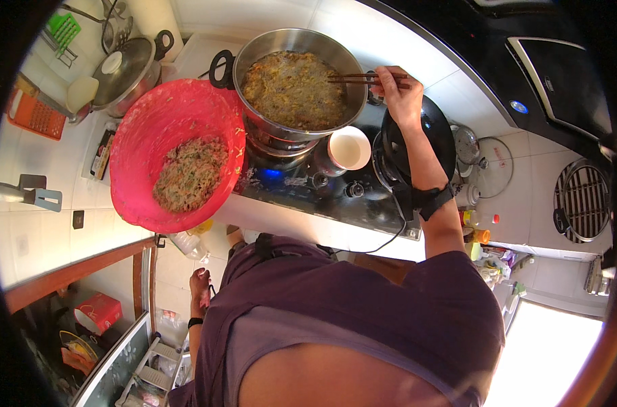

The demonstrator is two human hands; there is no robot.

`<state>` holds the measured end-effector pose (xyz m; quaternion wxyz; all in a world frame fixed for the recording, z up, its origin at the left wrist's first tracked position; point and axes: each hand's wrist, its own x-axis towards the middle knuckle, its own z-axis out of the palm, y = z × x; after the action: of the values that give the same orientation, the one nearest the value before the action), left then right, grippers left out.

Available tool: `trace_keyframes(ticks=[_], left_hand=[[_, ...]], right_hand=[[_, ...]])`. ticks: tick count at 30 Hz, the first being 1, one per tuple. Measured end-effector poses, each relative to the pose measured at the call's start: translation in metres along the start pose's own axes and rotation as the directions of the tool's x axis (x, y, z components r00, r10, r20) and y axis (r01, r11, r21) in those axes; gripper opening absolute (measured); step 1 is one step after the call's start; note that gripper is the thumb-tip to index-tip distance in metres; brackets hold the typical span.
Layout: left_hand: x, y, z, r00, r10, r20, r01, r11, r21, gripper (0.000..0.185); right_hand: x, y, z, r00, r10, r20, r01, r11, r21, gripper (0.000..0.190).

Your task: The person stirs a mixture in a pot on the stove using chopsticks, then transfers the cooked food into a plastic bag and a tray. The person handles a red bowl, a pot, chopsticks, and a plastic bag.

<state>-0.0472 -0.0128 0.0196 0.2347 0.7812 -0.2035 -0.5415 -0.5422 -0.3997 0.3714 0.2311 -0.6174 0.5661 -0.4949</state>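
Observation:
My right hand holds brown chopsticks over a large steel pot. Their tips reach into bubbling oil in which many golden-brown pieces float. A wide pink basin stands tilted at the pot's left, with a mound of raw minced mixture flecked green and orange inside. In front of the pot, a white-lined cup stands on the black gas stove. My left hand hangs low by my left side, well away from the pot; its fingers are curled, and whether it holds anything is unclear.
A black wok or lid sits on the right burner beneath my right forearm. A lidded pot stands at the back left, under hanging utensils. Bottles line the right side. The range hood juts out at the upper right.

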Motion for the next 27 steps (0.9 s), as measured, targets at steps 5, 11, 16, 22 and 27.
trace_keyframes(ticks=[5, 11, 16, 22, 27], left_hand=[[0.03, -0.053, -0.012, 0.995, -0.076, 0.067, 0.092, 0.957, -0.274, 0.017], [0.002, -0.023, 0.001, 0.998, -0.063, -0.002, 0.06, 0.954, -0.294, 0.017], [0.002, -0.039, 0.0, 1.0, -0.013, 0.012, 0.015, 0.993, -0.115, 0.017], [-0.012, -0.021, 0.002, 0.999, -0.027, -0.019, 0.024, 0.99, -0.136, 0.01], [-0.007, -0.036, 0.004, 0.998, -0.029, -0.053, 0.018, 0.979, -0.201, 0.016]], right_hand=[[0.001, 0.001, 0.023, 0.999, -0.019, 0.049, 0.015, 0.996, 0.089, 0.024], [0.011, 0.011, 0.012, 0.993, 0.116, -0.009, -0.11, 0.962, 0.25, 0.026], [0.028, 0.038, 0.01, 0.944, 0.326, 0.045, -0.325, 0.905, 0.276, 0.024], [0.035, 0.063, 0.025, 0.909, 0.415, 0.037, -0.398, 0.838, 0.374, 0.023], [0.027, 0.046, 0.011, 0.952, 0.3, -0.051, -0.257, 0.883, 0.393, 0.023]])
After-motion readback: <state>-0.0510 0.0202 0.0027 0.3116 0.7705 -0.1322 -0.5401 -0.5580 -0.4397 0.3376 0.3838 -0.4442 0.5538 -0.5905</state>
